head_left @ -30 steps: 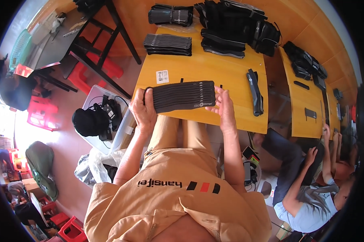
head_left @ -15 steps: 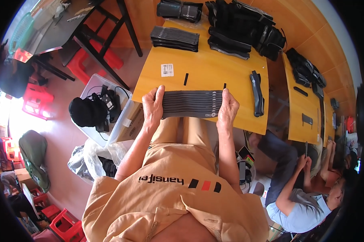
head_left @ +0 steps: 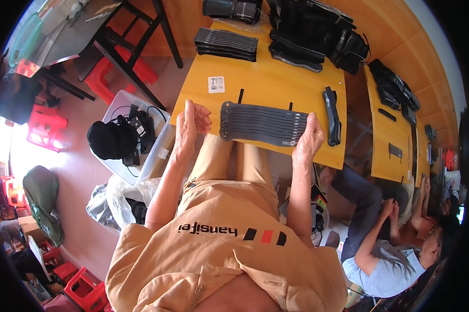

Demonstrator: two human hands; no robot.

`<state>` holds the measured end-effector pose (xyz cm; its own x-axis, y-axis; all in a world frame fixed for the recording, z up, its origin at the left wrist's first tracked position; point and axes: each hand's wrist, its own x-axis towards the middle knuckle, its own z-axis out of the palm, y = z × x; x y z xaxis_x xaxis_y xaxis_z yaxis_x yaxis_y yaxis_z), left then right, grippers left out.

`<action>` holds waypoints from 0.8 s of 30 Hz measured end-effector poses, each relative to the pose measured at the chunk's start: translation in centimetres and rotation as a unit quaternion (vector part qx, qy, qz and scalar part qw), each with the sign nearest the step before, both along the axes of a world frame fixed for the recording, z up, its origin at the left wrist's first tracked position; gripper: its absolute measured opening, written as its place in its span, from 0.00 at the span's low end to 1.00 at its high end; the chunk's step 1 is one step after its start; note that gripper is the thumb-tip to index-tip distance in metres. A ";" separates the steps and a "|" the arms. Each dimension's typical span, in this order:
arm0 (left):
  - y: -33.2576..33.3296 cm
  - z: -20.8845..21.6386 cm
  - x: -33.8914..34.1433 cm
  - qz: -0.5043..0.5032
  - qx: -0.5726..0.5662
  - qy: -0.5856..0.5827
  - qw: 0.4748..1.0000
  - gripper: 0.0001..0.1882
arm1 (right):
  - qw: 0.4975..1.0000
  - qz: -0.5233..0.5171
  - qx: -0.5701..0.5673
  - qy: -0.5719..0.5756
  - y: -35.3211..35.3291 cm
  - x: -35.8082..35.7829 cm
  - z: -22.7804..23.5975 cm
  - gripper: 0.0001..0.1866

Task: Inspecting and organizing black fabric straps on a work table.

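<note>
A fanned stack of dark grey flat straps (head_left: pixel 260 124) extends over the near edge of the yellow table. My right hand (head_left: pixel 309 138) grips its right end, thumb on top. The left end, with small round holes along it, is free. My left hand (head_left: pixel 192 125) is raised beside that end, apart from it, fingers spread and slightly curled, holding nothing. Just beyond the stack, two thin black strips (head_left: pixel 241 96) show on the tabletop. A folded dark grey strap bundle (head_left: pixel 331 115) lies to the right of my right hand.
On the yellow table (head_left: pixel 276 78) are another strap stack (head_left: pixel 226 44), black bundles (head_left: pixel 317 31) and a white label (head_left: pixel 216 85). A clear plastic bin (head_left: pixel 164 125) with black gear stands at left. At right, a seated person (head_left: pixel 385 260) works beside another yellow table (head_left: pixel 387 135).
My left hand has let go of the strap stack and moved left, its fingers opening. My right hand has shifted right with the stack, which now tilts and fans out at its left end.
</note>
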<state>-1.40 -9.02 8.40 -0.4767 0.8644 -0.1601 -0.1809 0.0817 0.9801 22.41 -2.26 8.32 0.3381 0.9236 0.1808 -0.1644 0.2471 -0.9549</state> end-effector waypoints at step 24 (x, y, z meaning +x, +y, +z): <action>0.7 -1.9 2.7 -0.011 0.086 -0.371 0.924 0.08 | 0.932 0.293 -0.165 -0.134 -3.2 0.2 0.3 0.35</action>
<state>1.27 -8.33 6.51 -0.2726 0.9160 -0.2945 -0.8092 -0.0526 0.5852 22.61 -5.44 8.59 -0.2580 0.9558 -0.1410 0.0764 -0.1253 -0.9892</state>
